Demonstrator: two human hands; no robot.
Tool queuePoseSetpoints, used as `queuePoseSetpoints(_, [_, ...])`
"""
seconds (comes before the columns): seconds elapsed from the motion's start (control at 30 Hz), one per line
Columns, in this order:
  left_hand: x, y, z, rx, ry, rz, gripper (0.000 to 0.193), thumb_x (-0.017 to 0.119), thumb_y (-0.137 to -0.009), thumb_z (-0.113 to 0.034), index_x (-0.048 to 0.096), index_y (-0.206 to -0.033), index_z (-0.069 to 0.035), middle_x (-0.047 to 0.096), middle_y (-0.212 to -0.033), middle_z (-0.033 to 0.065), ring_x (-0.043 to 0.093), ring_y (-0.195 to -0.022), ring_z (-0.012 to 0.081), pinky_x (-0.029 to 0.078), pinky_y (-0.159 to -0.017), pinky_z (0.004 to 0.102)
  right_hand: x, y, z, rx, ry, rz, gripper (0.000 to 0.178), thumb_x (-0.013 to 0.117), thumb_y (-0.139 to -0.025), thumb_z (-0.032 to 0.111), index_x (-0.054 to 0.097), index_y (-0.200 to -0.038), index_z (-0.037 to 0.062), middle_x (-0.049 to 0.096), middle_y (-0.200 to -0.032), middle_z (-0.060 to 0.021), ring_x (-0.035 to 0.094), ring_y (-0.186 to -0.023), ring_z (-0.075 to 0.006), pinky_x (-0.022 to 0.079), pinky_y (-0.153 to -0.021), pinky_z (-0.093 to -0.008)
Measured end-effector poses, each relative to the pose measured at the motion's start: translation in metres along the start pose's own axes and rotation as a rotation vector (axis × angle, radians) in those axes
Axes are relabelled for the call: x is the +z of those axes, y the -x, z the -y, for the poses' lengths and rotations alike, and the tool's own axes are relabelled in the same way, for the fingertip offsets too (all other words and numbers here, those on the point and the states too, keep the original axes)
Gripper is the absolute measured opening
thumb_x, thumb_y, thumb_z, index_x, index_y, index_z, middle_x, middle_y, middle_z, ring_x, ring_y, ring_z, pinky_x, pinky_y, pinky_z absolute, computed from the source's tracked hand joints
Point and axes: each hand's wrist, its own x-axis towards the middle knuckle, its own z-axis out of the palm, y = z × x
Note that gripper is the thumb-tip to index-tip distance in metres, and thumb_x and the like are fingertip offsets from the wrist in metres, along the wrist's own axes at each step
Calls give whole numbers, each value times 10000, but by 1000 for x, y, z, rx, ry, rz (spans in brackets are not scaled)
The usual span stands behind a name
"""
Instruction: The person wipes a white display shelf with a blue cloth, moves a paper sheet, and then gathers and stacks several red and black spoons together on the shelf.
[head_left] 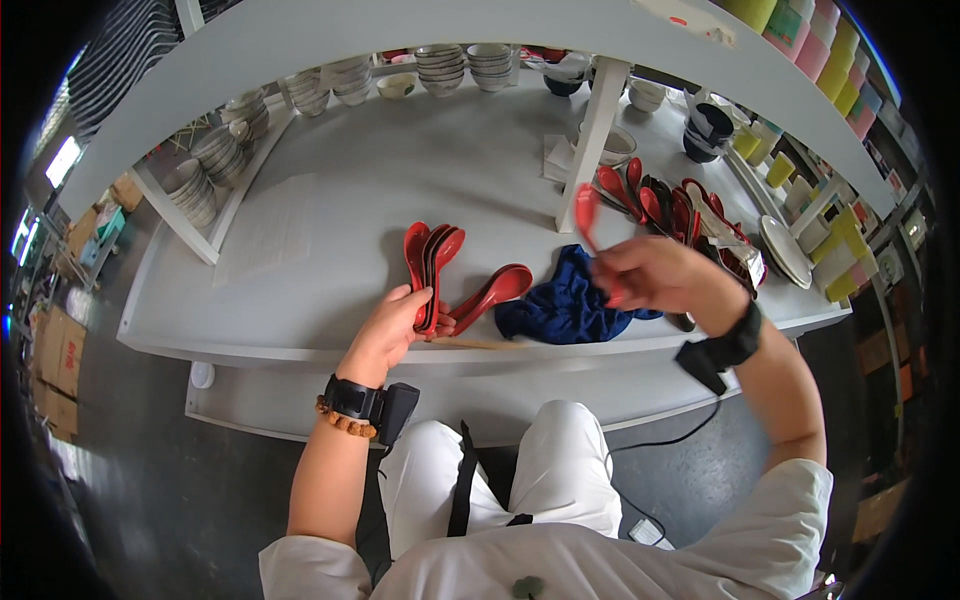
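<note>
Near the front edge of the grey table, my left hand (pixel 388 328) is closed around the handles of several red-and-black spoons (pixel 432 262), their bowls pointing away from me. Just right of that bunch, more red spoons (pixel 498 290) lie stacked on the tabletop. My right hand (pixel 650 272) grips one red spoon (pixel 588 215) by its handle, bowl up and slightly blurred. Below and left of this hand is a crumpled dark blue cloth (pixel 565 300). A loose pile of red and black spoons (pixel 680 210) lies beyond my right hand.
Stacked bowls (pixel 440 68) line the table's back, with more bowls (pixel 215 155) at the left. A white shelf post (pixel 600 125) rises between the back bowls and spoon pile. White plates (pixel 786 252) and yellow-and-pink cups (pixel 845 245) stand at the right. A cable (pixel 665 441) hangs from my right wrist.
</note>
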Motion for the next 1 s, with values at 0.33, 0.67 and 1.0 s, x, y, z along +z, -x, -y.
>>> queuePoseSetpoints(0.33, [10,0,-5,35,52,-14,266,441,-994,-182,484,-1146,31,648,-951,152,676,-822,259,572,-785,381,128,-129,-28,-88,136,-103,117,493,-879,-11,596,-836,-46,602,-736,-124,534,-545,-171,398,-438,-273])
queuePoseSetpoints(0.67, [19,1,-6,72,63,6,288,544,-960,-237,513,-1084,21,632,-955,119,652,-801,203,572,-734,333,139,-156,-45,-123,394,-168,183,468,-845,-32,609,-961,-20,616,-768,-101,599,-600,-181,492,-495,-286])
queuePoseSetpoints(1.0, [10,5,-4,82,13,33,209,595,-944,-271,552,-966,-67,545,-819,5,503,-679,108,432,-610,260,155,-149,-29,-130,377,-205,230,532,-875,161,627,-887,-48,629,-716,-130,605,-583,-211,485,-484,-315])
